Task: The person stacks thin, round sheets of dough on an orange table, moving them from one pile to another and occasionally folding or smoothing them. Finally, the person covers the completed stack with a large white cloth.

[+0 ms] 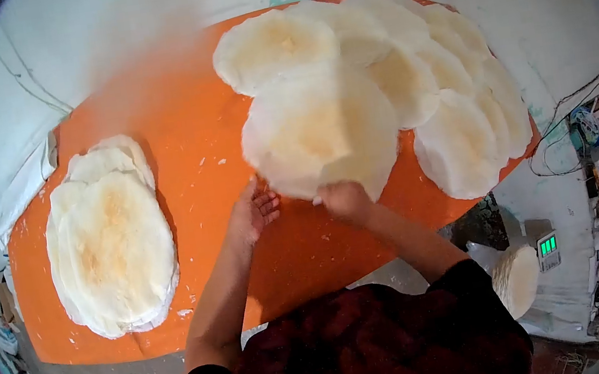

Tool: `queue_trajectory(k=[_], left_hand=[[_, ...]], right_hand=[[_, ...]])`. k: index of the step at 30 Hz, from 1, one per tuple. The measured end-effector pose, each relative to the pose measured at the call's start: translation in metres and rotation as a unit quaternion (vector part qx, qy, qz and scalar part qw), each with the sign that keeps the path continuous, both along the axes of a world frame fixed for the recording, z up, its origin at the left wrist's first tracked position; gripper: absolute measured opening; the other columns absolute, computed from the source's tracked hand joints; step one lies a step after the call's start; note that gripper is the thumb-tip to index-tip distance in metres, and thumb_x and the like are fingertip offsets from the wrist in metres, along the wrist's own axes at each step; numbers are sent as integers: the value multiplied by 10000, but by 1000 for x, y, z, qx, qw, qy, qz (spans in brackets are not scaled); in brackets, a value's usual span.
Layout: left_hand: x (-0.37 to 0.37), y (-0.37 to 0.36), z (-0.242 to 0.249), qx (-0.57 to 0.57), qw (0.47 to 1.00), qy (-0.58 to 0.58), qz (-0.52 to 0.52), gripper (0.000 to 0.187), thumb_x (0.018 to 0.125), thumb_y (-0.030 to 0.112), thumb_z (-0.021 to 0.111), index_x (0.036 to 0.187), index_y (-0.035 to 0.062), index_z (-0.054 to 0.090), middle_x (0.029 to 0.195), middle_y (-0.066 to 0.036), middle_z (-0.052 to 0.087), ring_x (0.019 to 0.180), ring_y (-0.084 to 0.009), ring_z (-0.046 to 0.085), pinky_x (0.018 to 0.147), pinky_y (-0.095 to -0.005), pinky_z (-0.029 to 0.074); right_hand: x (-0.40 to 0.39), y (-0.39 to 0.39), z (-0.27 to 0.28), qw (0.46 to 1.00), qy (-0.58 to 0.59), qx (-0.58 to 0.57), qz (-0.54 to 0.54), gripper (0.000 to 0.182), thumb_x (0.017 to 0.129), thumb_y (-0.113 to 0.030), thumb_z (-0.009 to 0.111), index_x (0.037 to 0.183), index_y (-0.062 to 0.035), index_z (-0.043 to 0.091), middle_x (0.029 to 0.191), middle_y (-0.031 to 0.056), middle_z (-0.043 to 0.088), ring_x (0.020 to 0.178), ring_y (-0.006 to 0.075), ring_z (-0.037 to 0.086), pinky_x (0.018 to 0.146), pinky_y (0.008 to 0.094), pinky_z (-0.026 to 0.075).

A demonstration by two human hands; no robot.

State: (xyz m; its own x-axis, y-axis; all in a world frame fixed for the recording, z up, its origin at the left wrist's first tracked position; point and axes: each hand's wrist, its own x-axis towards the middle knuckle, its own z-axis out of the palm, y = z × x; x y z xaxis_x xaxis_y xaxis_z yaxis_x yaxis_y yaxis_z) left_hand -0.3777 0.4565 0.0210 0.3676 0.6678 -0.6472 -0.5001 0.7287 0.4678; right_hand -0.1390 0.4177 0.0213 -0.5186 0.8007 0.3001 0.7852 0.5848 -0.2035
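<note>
A large, thin, round flatbread [300,137], white with a browned middle, lies at the near end of the overlapping spread on the orange table cover. My right hand [345,202] is closed on its near edge. Just left of that edge is my left hand [258,209], palm turned inward and fingers loosely curled but apart, with nothing visible in it. Another flatbread [276,49] lies beyond, its lower edge meeting the one at my right hand. Several more flatbreads [454,142] overlap toward the right.
A pile of flatbreads [113,247] rests at the left of the orange table cover [207,238], which carries scattered crumbs. Below right, a tall stack of flatbreads [517,280] stands beside a scale display [548,250] lit green. Cables [572,114] hang on the right wall.
</note>
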Motion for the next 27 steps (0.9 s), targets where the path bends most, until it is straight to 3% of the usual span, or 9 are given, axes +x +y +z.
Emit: queue_trajectory(k=[5,10,12,15,17,20,22,24,27], left_hand=[[15,20,-23,37,997,-54,25,460,853,278,518,1217,21,402,1181,-149,480,1018,-285,510,859,-413,426],[6,27,21,129,988,80,34,424,856,243,515,1157,-51,456,1108,-166,528,938,-254,550,826,-374,456],[-17,32,89,158,967,199,29,418,851,256,529,1125,-55,482,1062,-150,549,880,-234,558,782,-377,459],[-94,53,97,208,930,279,119,459,837,312,554,1074,-77,506,993,-134,565,850,-193,542,729,-354,453],[-140,34,124,260,908,178,275,409,849,310,538,1087,-23,516,993,-84,558,892,-170,522,785,-314,430],[-261,26,63,357,842,156,374,310,884,281,477,1080,46,524,1002,-35,554,931,-155,513,826,-293,418],[-337,18,29,366,867,-1,339,235,911,257,413,1000,69,522,931,-51,559,902,-198,533,816,-347,437],[-357,8,24,279,864,66,413,283,938,236,299,970,44,504,927,-67,564,855,-242,549,762,-409,465],[-373,-12,-15,79,888,62,450,347,915,336,318,1002,48,491,958,-119,533,860,-255,514,736,-404,465]], right_hand=[[-14,-53,9,968,-43,-246,11,290,730,-272,583,907,-51,523,760,124,595,696,327,573,589,397,467],[-26,-59,41,875,34,-484,9,585,842,-402,483,1263,-23,339,1297,205,355,1162,321,393,960,417,325],[-27,-53,42,885,125,-449,1,542,793,-302,582,1223,-28,398,1069,182,548,946,268,559,780,342,453],[-27,-47,21,908,129,-393,-68,508,787,-263,594,1200,-21,425,1085,185,537,991,271,533,812,347,437],[-30,-43,19,904,180,-379,-85,488,790,-257,588,1190,-22,437,1090,185,533,1012,272,521,827,346,428],[-31,-14,26,942,132,-295,-92,521,809,-302,551,1209,-1,409,1214,207,444,1105,339,446,915,392,371],[-29,2,20,958,92,-235,-133,489,783,-286,576,1162,-5,447,1170,203,471,1079,341,458,900,401,381],[-17,21,-20,979,37,-99,-175,503,745,-331,606,1113,-17,469,1121,193,493,1054,346,464,874,419,393],[-30,46,-8,956,-5,-182,-229,599,699,-387,641,1137,-26,448,1133,182,483,1069,345,447,873,424,389]])
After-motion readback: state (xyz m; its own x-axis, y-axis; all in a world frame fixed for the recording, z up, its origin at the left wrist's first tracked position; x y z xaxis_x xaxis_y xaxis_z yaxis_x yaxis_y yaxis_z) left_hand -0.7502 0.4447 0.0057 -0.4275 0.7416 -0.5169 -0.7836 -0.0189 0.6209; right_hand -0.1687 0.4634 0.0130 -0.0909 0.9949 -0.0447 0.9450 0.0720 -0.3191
